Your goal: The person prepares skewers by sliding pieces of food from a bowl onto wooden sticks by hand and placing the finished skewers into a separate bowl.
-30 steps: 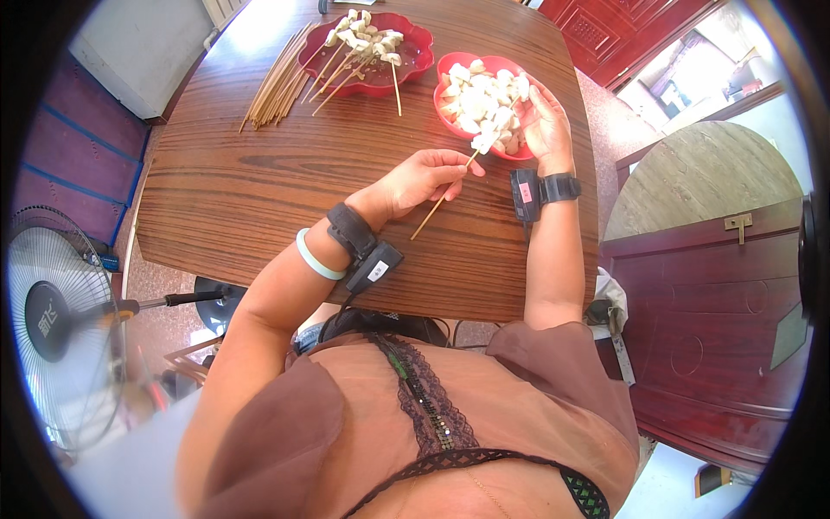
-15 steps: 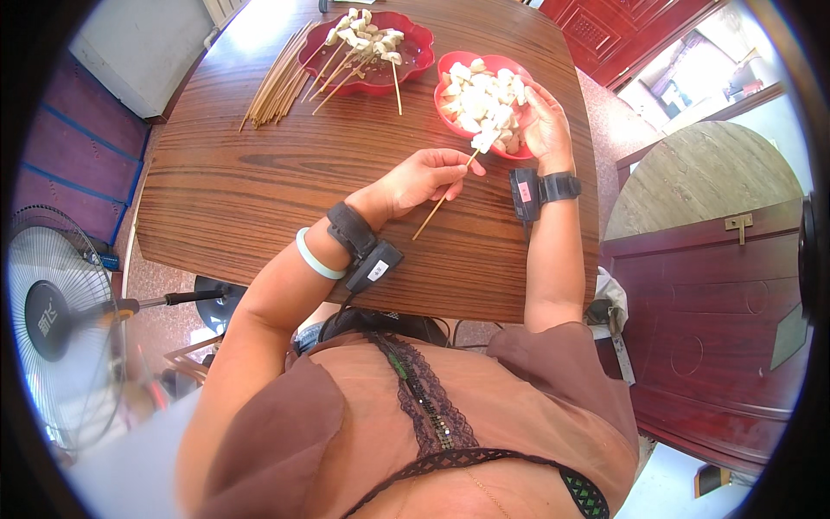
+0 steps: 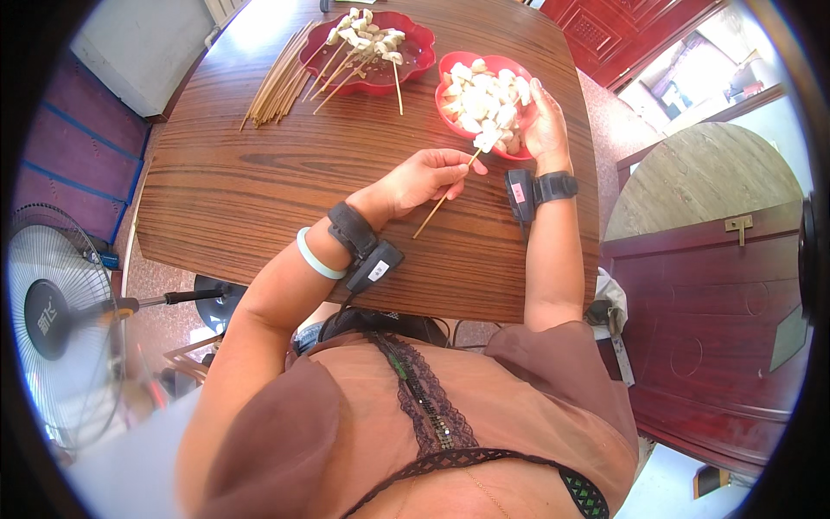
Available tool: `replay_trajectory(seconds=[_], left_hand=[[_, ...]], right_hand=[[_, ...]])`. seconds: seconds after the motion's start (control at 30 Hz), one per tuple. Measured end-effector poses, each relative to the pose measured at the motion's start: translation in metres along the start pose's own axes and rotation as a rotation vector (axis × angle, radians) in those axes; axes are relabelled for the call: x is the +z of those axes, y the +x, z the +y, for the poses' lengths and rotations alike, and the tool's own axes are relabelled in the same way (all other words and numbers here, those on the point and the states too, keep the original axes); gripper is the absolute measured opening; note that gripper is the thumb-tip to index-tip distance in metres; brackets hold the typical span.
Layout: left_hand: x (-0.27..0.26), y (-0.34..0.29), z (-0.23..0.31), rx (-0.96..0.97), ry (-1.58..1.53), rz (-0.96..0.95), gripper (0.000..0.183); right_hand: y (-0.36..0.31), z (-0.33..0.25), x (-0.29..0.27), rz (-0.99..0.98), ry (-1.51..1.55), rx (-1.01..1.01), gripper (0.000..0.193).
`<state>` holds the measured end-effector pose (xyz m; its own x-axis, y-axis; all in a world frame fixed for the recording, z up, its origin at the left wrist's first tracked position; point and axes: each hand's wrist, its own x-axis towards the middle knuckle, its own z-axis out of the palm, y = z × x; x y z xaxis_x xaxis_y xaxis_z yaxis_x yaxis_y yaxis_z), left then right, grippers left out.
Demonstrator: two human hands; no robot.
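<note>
My left hand (image 3: 432, 179) is closed, pinching a thin wooden skewer (image 3: 443, 201) that slants across the table. White chunks (image 3: 488, 138) sit on the skewer's upper tip, at the near edge of a red bowl (image 3: 447, 62). That bowl is heaped with pale, white cut pieces (image 3: 475, 97); what food they are I cannot tell. At the bowl's right rim is my right hand (image 3: 546, 131), its fingers stretched upward beside the pieces. The palm side and thumb are partly hidden, and no held piece shows clearly.
A larger scalloped red dish (image 3: 422, 65) at the back holds several loaded skewers (image 3: 367, 39), some sticks overhanging its edge. Left of it lies a bundle of bare skewers (image 3: 278, 82) on the wooden table (image 3: 259, 186). A fan (image 3: 56, 320) stands at left.
My right hand's fingers have shifted slightly up and outward along the bowl's rim, straightening. My left hand and the skewer stay nearly where they were.
</note>
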<state>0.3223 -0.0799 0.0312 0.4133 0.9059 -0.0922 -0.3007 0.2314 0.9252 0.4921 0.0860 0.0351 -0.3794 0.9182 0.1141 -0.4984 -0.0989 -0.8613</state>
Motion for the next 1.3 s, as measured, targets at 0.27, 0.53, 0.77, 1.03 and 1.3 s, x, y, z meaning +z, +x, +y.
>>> replay_trajectory(seconds=[0.27, 0.53, 0.77, 1.03, 1.3], left_hand=[[-0.002, 0.001, -0.004, 0.002, 0.026, -0.005, 0.022], [-0.002, 0.001, -0.003, 0.004, 0.022, -0.004, 0.022], [-0.002, 0.001, -0.003, -0.010, 0.019, 0.000, 0.022], [-0.001, 0.001, -0.002, -0.006, 0.023, -0.002, 0.022], [-0.002, 0.001, -0.001, 0.001, 0.028, -0.011, 0.023]], right_hand=[[-0.003, 0.001, -0.001, -0.015, -0.045, -0.004, 0.017], [-0.002, 0.000, -0.004, -0.077, -0.183, 0.035, 0.021], [-0.005, 0.001, 0.000, -0.082, -0.170, 0.039, 0.019], [-0.003, 0.002, -0.001, -0.110, -0.233, 0.060, 0.016], [-0.006, -0.001, 0.009, -0.077, -0.163, 0.043, 0.016]])
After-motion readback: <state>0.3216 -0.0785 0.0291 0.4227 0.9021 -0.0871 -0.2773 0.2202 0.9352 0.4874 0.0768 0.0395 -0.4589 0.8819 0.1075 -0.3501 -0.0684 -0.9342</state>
